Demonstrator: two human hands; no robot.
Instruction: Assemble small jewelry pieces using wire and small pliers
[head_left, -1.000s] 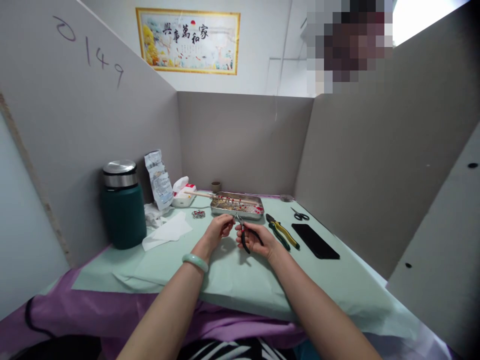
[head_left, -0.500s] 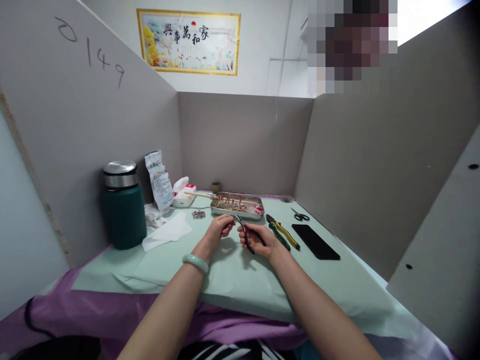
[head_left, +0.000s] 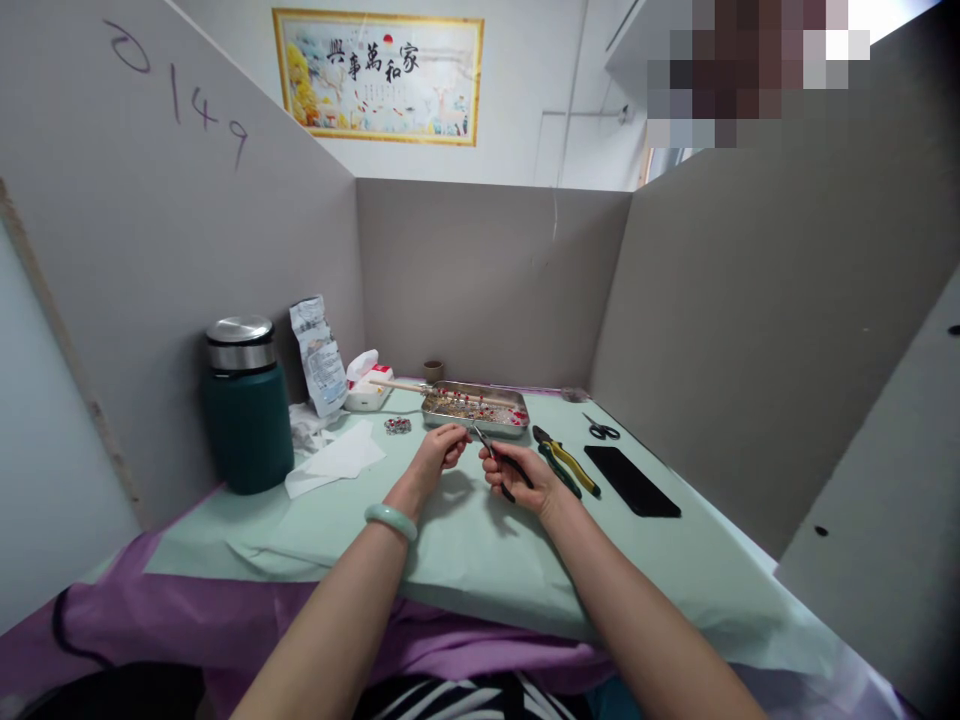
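Note:
My left hand (head_left: 437, 455), with a pale green bangle (head_left: 391, 521) on its wrist, is pinched on something too small to make out. My right hand (head_left: 520, 478) grips small black-handled pliers (head_left: 496, 462), whose tip points toward the left fingertips. Both hands hover over the pale green sheet (head_left: 465, 560), just in front of a metal tray (head_left: 474, 409) that holds several small red and gold pieces.
A dark green flask (head_left: 247, 410), a white packet (head_left: 318, 355), tissues (head_left: 334, 462) and small beads (head_left: 397, 426) lie to the left. Yellow-green pliers (head_left: 566, 465), a black phone (head_left: 631, 481) and small scissors (head_left: 600, 430) lie to the right. Grey partition walls enclose the desk.
My right hand with the pliers has shifted slightly right and tilted. The left hand stays pinched. The view has moved a little.

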